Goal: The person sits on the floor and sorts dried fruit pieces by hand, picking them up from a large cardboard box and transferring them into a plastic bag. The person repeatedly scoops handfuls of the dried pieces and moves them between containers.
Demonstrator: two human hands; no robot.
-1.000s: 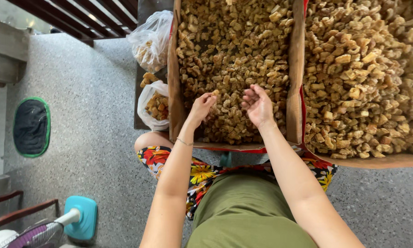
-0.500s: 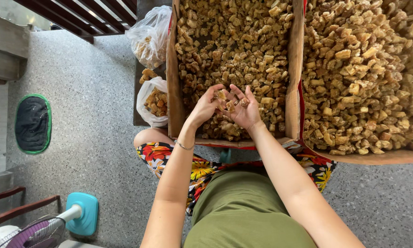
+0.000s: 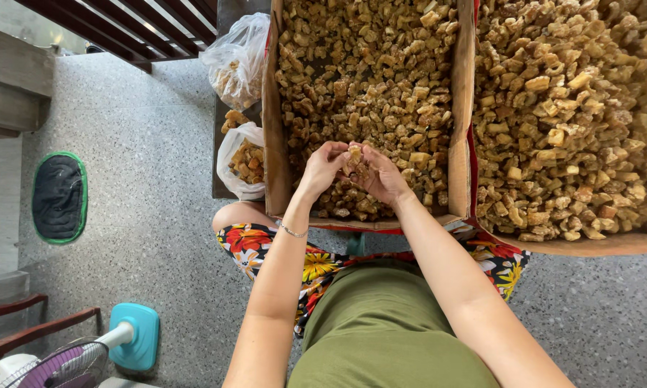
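i see two big cardboard trays full of golden-brown chunks. my left hand and right hand meet over the near tray, each grip closed on a small clump of chunks between them, likely pulling it apart.

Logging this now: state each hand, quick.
Left hand: closed on brown chunks.
Right hand: closed on the same chunks, over the cardboard tray.
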